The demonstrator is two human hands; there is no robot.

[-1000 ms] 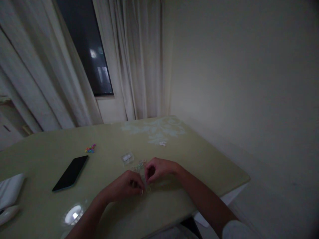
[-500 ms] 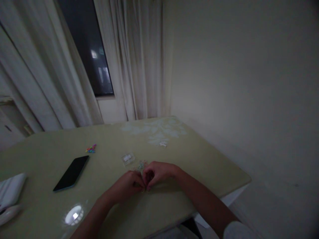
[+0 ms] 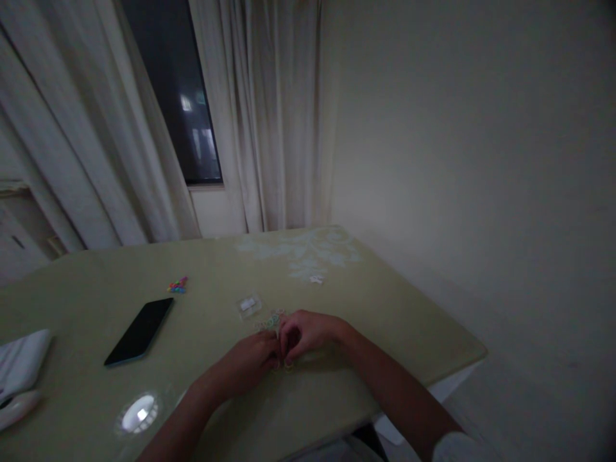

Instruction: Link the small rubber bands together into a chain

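My left hand (image 3: 250,363) and my right hand (image 3: 304,332) meet fingertip to fingertip over the pale green table (image 3: 216,398). Both hands are closed in a pinch on something very small that I cannot make out in the dim light. A little heap of small coloured rings (image 3: 272,319) lies on the table just beyond my fingers. A small clear plastic packet (image 3: 248,305) lies behind that heap.
A black phone (image 3: 139,331) lies flat at the left. Tiny bright coloured pieces (image 3: 178,285) sit beyond it. A white folded thing (image 3: 22,362) is at the far left edge. A small white scrap (image 3: 316,279) lies farther back. Curtains and a dark window stand behind.
My two hands have drawn together until the fingertips touch, and the right hand has dropped closer to the table. The view has shifted slightly.
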